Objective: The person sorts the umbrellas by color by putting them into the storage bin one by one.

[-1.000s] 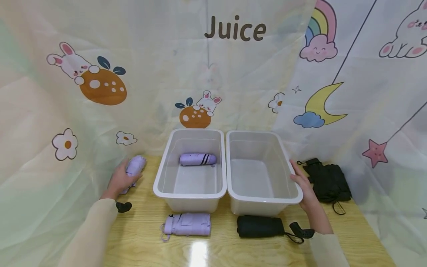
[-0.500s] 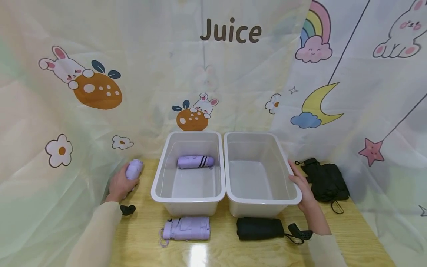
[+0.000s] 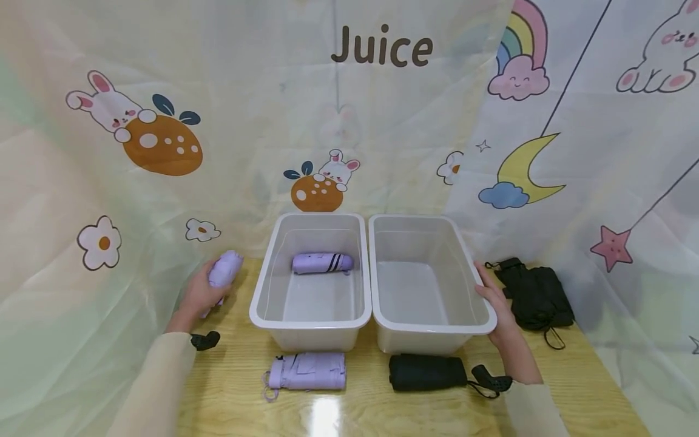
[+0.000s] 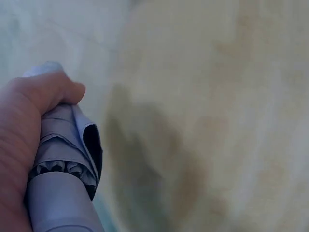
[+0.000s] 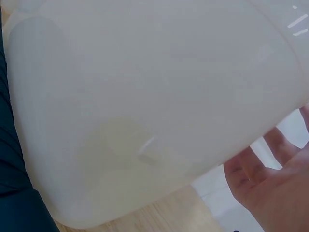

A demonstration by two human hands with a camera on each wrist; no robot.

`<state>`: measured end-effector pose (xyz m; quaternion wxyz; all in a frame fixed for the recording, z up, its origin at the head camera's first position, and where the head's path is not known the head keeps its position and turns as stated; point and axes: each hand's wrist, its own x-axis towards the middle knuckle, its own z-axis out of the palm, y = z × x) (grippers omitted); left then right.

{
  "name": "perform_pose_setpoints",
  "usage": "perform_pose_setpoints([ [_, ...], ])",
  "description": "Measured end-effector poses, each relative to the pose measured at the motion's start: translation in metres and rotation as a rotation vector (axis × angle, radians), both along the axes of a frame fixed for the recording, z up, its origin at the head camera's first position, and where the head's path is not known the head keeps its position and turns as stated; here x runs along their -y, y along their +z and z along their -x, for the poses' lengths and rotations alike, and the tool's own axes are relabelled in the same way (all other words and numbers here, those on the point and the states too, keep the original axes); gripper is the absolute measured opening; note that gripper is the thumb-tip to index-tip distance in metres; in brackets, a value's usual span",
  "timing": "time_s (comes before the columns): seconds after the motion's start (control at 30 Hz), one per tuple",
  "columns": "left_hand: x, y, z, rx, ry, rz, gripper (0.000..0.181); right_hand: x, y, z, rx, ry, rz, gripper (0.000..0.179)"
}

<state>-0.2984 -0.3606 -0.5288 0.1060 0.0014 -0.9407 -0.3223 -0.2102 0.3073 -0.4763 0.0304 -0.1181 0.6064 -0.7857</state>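
At the left of the head view, my left hand (image 3: 201,294) grips a folded lilac umbrella (image 3: 226,269). The left wrist view shows the thumb laid across the umbrella's (image 4: 63,128) gathered fabric, with its smooth lilac end below. My right hand (image 3: 499,309) rests against the outer right side of the right white bin (image 3: 434,329), fingertips right at its rim. Seen from the right wrist, the fingers (image 5: 241,169) are spread along the bin's edge. The left white bin (image 3: 314,325) holds another lilac umbrella (image 3: 322,263) lying crosswise.
In front of the left bin lies a lilac umbrella (image 3: 308,371); a black umbrella (image 3: 426,372) lies before the right one. Another black umbrella (image 3: 537,297), loosely folded, is at the table's right side. A printed curtain (image 3: 246,121) hangs close behind and at both sides.
The umbrella in my left hand has shifted slightly up and right, its far end tilting. My right hand stays at the bin. The head view has moved a little.
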Motion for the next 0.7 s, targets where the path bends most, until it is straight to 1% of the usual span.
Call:
perform_pose_setpoints([
  [0.07, -0.003, 0.013, 0.002, -0.021, -0.026, 0.0, 0.086, -0.001, 0.0, 0.0, -0.002, -0.004, 0.009, 0.056],
  [0.13, -0.007, 0.028, 0.004, -0.044, -0.051, 0.001, 0.085, -0.002, 0.0, 0.0, -0.002, -0.01, 0.013, 0.056],
  [0.3, -0.018, 0.074, 0.004, -0.104, -0.108, 0.02, 0.084, -0.001, 0.002, 0.001, 0.014, -0.016, 0.015, 0.055],
  [0.37, -0.024, 0.092, 0.003, -0.123, -0.125, 0.047, 0.083, 0.0, 0.002, 0.001, 0.019, -0.015, 0.012, 0.055],
  [0.43, -0.032, 0.108, 0.002, -0.127, -0.138, 0.086, 0.083, 0.001, 0.002, 0.0, 0.017, -0.012, 0.012, 0.055],
  [0.57, -0.05, 0.132, 0.003, -0.119, -0.197, 0.156, 0.082, 0.001, 0.001, 0.0, -0.003, -0.024, 0.018, 0.055],
  [0.63, -0.06, 0.141, 0.003, -0.105, -0.252, 0.155, 0.081, 0.001, 0.0, 0.001, -0.015, -0.033, 0.007, 0.055],
  [0.7, -0.069, 0.147, 0.002, -0.078, -0.32, 0.124, 0.079, 0.0, -0.001, 0.001, -0.014, -0.039, -0.01, 0.055],
])
